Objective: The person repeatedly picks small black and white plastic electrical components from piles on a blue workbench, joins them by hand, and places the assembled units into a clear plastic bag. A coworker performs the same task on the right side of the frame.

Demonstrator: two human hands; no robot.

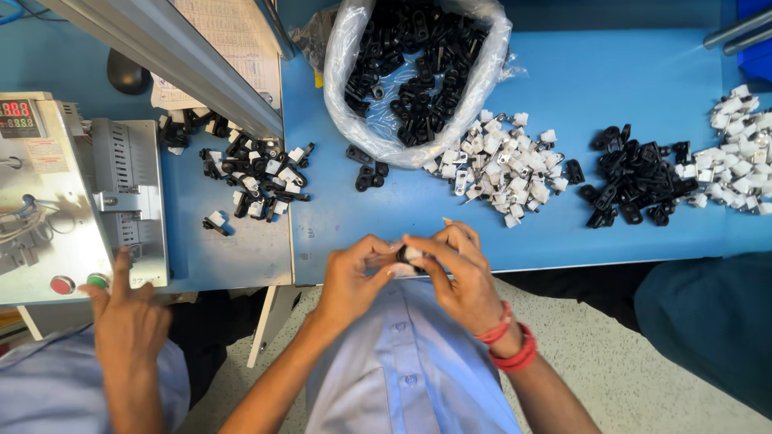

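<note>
Hands: both are meeting close to the chest, just off the near edge of the blue desk, where the fingers can be watched from directly above.
Left hand: it is curling narrow around a small black-and-white clip piece, thumb and fingertips steadying it from its side.
Right hand: it is pinching the same piece from the other side, fingers bent in tight; red bangles are sitting on its wrist.
Piece: it is being held between the two hands, mostly hidden by the fingers, so I cannot tell whether the parts are fully joined.
Supply: a clear plastic bag of black clips is lying open with its mouth rolled back, and a heap of white caps is lying just beside it, both within easy reach straight ahead.
Other heaps: a black pile and a white pile are lying further right; mixed black-and-white pieces are gathering on the left, near the machine.
Neighbour: another person's hand is resting a finger on the grey control box, beside its red button and green button.
</note>
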